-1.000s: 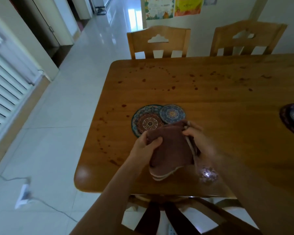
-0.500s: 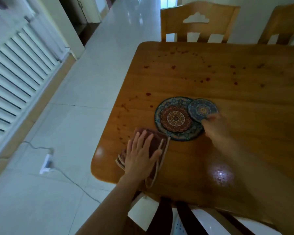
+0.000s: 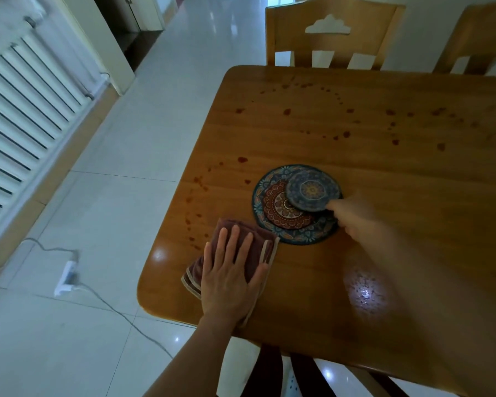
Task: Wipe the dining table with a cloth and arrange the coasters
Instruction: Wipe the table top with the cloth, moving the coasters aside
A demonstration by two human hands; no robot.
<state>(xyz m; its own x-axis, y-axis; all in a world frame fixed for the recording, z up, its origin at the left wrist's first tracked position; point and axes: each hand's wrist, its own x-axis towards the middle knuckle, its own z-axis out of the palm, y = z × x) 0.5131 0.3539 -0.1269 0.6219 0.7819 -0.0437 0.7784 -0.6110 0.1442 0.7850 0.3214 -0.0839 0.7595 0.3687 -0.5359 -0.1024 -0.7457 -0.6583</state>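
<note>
Cloth [image 3: 258, 237] now lies flat at the corner of the surface [image 3: 355, 138] | our left hand [image 3: 231, 277] presses it, fingers straight | our right hand [image 3: 358, 222] has reached the small coaster [image 3: 312, 190], now overlapping the large coaster [image 3: 281, 213]; its grip is too blurred to read | stains [image 3: 242, 159] await wiping

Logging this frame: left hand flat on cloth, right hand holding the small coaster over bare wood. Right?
No: the head view shows the right hand holding the small coaster over the large coaster, not bare wood. Left hand is flat on the cloth.
</note>
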